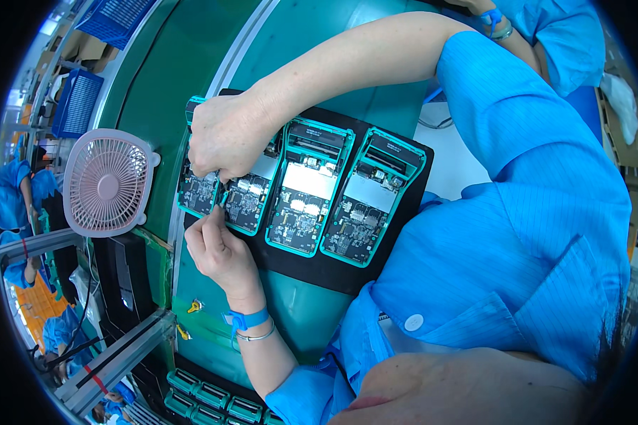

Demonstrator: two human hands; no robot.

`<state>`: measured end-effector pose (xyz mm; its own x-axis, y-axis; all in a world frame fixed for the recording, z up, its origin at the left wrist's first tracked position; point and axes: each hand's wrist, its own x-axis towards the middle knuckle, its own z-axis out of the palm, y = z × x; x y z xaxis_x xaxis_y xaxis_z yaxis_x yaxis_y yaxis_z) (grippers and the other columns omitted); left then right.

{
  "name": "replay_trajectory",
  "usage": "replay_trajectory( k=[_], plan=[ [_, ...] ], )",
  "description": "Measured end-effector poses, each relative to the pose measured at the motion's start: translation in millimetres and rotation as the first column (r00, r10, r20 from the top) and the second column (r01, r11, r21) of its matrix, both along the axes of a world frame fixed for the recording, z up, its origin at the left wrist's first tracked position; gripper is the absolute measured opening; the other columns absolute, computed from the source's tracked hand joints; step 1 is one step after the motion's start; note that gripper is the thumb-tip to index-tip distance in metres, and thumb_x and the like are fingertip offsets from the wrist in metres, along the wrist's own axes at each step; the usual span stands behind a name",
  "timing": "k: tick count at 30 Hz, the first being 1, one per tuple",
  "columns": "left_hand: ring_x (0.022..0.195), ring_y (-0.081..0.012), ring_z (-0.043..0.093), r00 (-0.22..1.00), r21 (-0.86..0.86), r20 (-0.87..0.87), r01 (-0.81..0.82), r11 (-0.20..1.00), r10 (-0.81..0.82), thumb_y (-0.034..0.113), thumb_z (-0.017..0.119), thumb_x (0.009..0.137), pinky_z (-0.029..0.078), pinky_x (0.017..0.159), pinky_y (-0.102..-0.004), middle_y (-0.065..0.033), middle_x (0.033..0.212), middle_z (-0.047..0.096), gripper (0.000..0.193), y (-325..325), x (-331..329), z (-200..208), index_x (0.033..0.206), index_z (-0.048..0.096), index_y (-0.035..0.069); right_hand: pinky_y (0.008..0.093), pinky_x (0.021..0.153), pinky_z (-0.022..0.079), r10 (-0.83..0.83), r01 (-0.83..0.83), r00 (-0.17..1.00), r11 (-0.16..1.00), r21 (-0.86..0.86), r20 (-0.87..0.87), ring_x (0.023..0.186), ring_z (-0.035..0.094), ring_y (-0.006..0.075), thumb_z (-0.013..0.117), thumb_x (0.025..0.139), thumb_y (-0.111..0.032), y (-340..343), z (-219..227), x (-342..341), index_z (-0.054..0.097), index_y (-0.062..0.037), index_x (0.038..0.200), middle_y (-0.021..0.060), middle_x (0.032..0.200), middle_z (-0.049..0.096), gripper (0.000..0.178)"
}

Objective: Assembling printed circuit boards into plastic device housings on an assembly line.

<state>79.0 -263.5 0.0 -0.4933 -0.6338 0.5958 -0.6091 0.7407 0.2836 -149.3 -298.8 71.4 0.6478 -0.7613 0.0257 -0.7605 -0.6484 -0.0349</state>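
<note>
Several teal-framed device housings with exposed circuit boards lie side by side on a black mat [298, 273]. My right hand [230, 136] is closed over the two leftmost, its fingertips pointing down at the gap between them; what it grips is hidden. From below, my left hand [220, 248] pinches with thumb and forefinger at the lower part of that same gap, beside the housing [244, 205] second from the left. Whatever sits in the pinch is too small to make out. Farther right, a housing [308, 188] and the rightmost housing [368, 202] lie untouched, silvery plates on their boards.
A pink fan [108, 183] stands left of the green work surface [298, 308]. Blue baskets [78, 103] are beyond it. More teal housings [209, 397] sit at the lower edge, near yellow-tipped fittings [195, 306] and a metal rail [113, 358]. A co-worker's blue sleeve [563, 42] shows upper right.
</note>
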Motion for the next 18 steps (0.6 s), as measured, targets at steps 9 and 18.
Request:
replay_trajectory(
  k=[9,18],
  plan=[
    [0.082,-0.0247,0.064,1.0,0.01,0.005,0.002,1.0,-0.002,-0.007,0.071,0.088,0.052,0.07,-0.036,-0.0096,0.091,0.062,0.012,-0.3,-0.3,1.0,0.097,0.074,0.0,0.0423,0.068,0.057,-0.008,0.008,1.0,1.0,0.003,-0.015,0.081,0.073,0.0269,0.07,0.086,-0.031,0.9,0.7,-0.2,0.074,-0.0083,0.098,0.006,0.089,0.074,0.026],
    [0.084,-0.0265,0.063,1.0,0.031,-0.001,-0.002,1.0,0.002,-0.008,0.073,0.083,0.051,0.072,-0.0384,-0.0089,0.093,0.062,0.019,-0.4,1.0,-1.3,0.098,0.075,0.003,0.0423,0.069,0.057,0.002,-0.002,1.0,1.0,0.013,-0.019,0.082,0.073,0.0268,0.07,0.086,-0.031,1.6,2.7,0.1,0.074,-0.0086,0.099,0.0058,0.091,0.074,0.026]
  ],
)
